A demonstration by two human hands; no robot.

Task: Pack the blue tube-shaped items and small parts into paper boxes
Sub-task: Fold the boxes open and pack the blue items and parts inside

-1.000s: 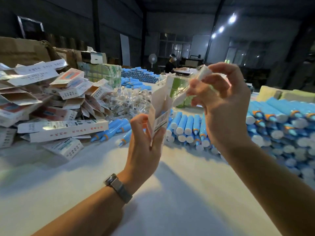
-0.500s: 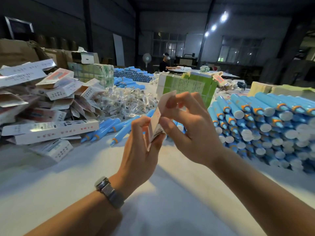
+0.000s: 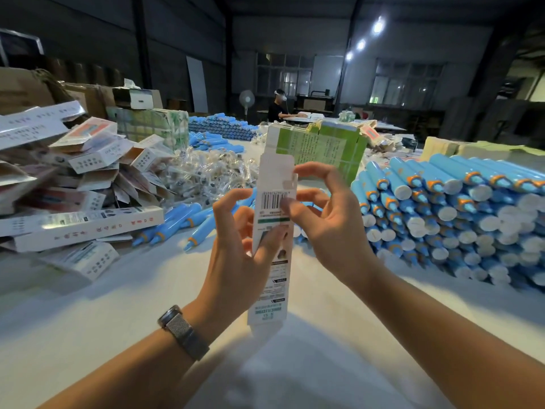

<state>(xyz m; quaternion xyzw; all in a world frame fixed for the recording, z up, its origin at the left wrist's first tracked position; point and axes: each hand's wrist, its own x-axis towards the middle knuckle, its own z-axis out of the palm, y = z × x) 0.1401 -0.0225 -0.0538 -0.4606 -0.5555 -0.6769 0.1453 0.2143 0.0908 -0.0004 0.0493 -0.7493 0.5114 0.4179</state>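
while the paper box (image 3: pixel 272 231) is held upright over the middle of the white table (image 3: pixel 88 335), its top flap stands open, so the step in hand reads as closing a filled box; whether a tube and a small part sit inside cannot be seen, the walls being opaque. the left hand (image 3: pixel 239 255) wraps the box's lower half from the 9 o'clock side, thumb across the printed face, fingers curled behind. the right hand (image 3: pixel 327 219) pinches the upper part from 3 o'clock, thumb on the barcode panel, index finger touching the flap's edge near the tuck slot.

next move, as a judgement: fold the side tabs in, bend the top flap over and tuck it, with the left hand keeping the carton square so the flap does not buckle. the finished box would then likely go to the pile at 9 o'clock.

surroundings: stack of blue tubes (image 3: pixel 448 214) at 3 o'clock, caps facing the person; loose blue tubes (image 3: pixel 177 222) at 10 o'clock; heap of clear bagged small parts (image 3: pixel 206 175) at 11 o'clock; pile of printed boxes (image 3: pixel 79 184) at 9 o'clock; green cartons (image 3: pixel 327 149) at 12 o'clock, behind the box. another person (image 3: pixel 278 109) sits well apart at a far table. nothing stands between hands and flap; the tube stack lies near the right forearm and could be knocked by a wide elbow swing.
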